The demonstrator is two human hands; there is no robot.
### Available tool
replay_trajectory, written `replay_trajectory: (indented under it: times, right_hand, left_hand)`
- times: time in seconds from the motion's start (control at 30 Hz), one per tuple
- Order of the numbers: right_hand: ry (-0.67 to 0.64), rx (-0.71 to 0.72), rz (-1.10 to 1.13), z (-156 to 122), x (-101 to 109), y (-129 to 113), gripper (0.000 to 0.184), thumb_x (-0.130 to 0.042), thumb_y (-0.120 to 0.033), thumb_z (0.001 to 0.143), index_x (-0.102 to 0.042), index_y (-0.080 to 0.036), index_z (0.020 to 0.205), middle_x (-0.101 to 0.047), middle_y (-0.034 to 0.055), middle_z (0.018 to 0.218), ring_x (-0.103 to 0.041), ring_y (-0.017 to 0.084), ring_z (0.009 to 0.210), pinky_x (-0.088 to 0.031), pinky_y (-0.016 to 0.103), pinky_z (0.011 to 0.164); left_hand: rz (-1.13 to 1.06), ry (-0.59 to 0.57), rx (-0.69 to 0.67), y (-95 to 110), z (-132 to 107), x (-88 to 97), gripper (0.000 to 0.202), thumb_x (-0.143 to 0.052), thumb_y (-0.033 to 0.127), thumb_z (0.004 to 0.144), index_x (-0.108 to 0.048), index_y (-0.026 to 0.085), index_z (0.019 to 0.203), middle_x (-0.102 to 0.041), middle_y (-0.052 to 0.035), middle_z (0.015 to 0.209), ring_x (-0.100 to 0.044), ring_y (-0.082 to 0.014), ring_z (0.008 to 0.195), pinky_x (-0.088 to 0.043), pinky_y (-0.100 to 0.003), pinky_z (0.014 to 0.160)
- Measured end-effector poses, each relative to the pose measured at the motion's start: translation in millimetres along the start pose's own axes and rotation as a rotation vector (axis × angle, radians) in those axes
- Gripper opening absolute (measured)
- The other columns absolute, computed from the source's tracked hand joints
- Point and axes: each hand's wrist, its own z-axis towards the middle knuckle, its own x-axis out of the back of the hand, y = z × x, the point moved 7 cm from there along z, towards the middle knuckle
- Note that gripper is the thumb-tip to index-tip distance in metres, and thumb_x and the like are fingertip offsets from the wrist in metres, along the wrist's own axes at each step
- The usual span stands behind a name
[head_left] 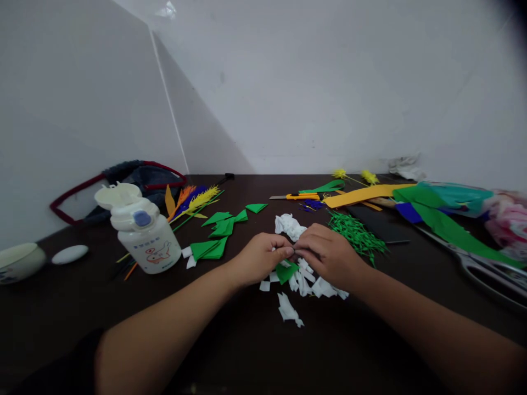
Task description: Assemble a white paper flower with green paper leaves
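Observation:
My left hand [263, 257] and my right hand [327, 253] meet over the table, fingertips pinched together. Whatever sits between the fingertips is too small or hidden to make out. Just below them shows a green crepe paper piece [287, 272]; whether it is held or lies on the pile I cannot tell. Under and around my hands are white paper scraps [303, 282], with one loose white scrap [288, 310] nearer me. A crumpled white paper clump [289, 226] lies just beyond my fingers. To the left are several cut green paper pieces [211, 248].
A white bottle [150, 247] with its lid up stands left, by paper feather shapes [197, 200]. Behind lies a yellow utility knife [302, 196], blade out. On the right are green shreds [356, 233], an orange strip [362, 193] and large scissors [473, 260].

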Motion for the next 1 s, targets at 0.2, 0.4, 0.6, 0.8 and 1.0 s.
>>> replay_trajectory:
  times: [0.2, 0.4, 0.6, 0.8, 1.0]
  right_hand:
    - [0.036, -0.094, 0.078, 1, -1, 8, 0.006, -0.053, -0.016, 0.076, -0.057, -0.019, 0.074, -0.058, 0.0022, 0.071, -0.052, 0.014, 0.070, -0.041, 0.026, 0.064]
    - [0.047, -0.091, 0.070, 1, -3, 8, 0.007, -0.052, -0.013, 0.074, -0.057, -0.018, 0.073, -0.058, 0.0022, 0.070, -0.051, 0.014, 0.070, -0.040, 0.027, 0.066]
    - [0.004, -0.013, -0.030, 1, -6, 1, 0.010, -0.048, -0.016, 0.079, -0.057, -0.016, 0.075, -0.056, 0.0053, 0.073, -0.048, 0.016, 0.075, -0.039, 0.029, 0.070]
    - [0.006, -0.023, -0.018, 0, -6, 2, 0.007, -0.050, -0.016, 0.078, -0.056, -0.017, 0.075, -0.056, 0.0042, 0.074, -0.048, 0.015, 0.074, -0.039, 0.028, 0.068]
    - [0.052, -0.038, 0.014, 0, -3, 3, 0.006, -0.052, -0.013, 0.075, -0.055, -0.017, 0.073, -0.056, 0.0029, 0.072, -0.049, 0.014, 0.073, -0.039, 0.027, 0.067]
  left_hand:
    - [0.405, 0.207, -0.172, 15, -4, 9.3, 0.007, -0.055, 0.023, 0.074, -0.058, 0.018, 0.069, -0.058, 0.0015, 0.070, -0.050, -0.0137, 0.073, -0.029, -0.039, 0.088]
    - [0.356, 0.141, -0.112, 12, -3, 8.1, 0.013, -0.050, 0.030, 0.078, -0.061, 0.023, 0.079, -0.063, -0.0003, 0.080, -0.052, -0.0173, 0.084, -0.026, -0.043, 0.091]
    - [0.250, 0.088, -0.013, 4, 1, 7.2, 0.014, -0.049, 0.024, 0.077, -0.060, 0.018, 0.071, -0.063, -0.0015, 0.074, -0.053, -0.0153, 0.074, -0.037, -0.032, 0.075]
    - [0.299, 0.152, -0.022, 4, 0, 8.1, 0.006, -0.056, 0.025, 0.072, -0.056, 0.018, 0.070, -0.062, 0.0004, 0.075, -0.052, -0.0153, 0.075, -0.032, -0.038, 0.084]
    - [0.386, 0.188, -0.057, 8, -2, 8.7, 0.021, -0.064, 0.034, 0.065, -0.056, 0.021, 0.080, -0.061, 0.0007, 0.084, -0.051, -0.0187, 0.088, -0.015, -0.050, 0.095]
